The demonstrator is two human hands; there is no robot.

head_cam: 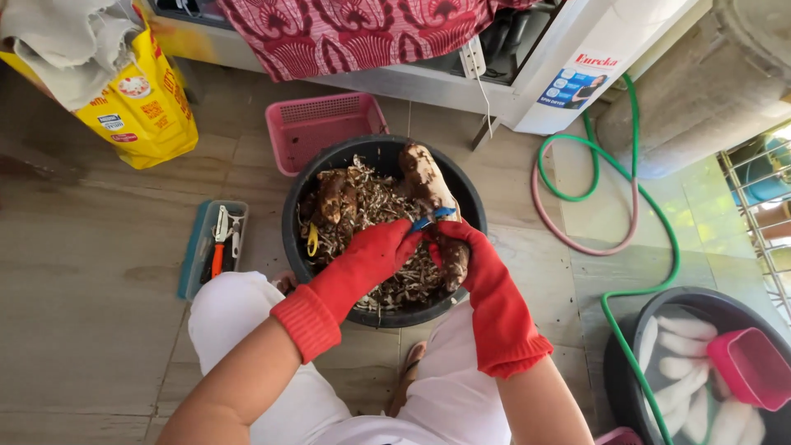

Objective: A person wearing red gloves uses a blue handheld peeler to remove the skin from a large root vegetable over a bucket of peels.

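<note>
Head view, person sitting low on the tiled floor [99, 313], knees either side of a big black tub [301, 198] so peelings drop straight in. Tub is full of brown peel scraps, with a few unpeeled roots [334, 198] lying on the heap at the far left. Second dark tub [626, 346], lower right, holds water and white peeled roots, a pink scoop [754, 367] resting on its rim; it sits just beside the person's right side, within easy reach. Green hose [630, 206] loops across the floor toward that tub. Pink basket [321, 124] touches the black tub's far rim. Yellow bag [144, 107] upper left, well apart. Small blue tray [198, 247] of tools lies left of the tub.

Right hand [482, 264], red glove, fingers closed round a long brown root [428, 185], held tilted over the tub, far end up. Left hand [375, 251], red glove, fingers closed on a small blue peeler [432, 218] laid against the root's middle. Yellow peeler [312, 241] lies unused in the scraps.
</note>
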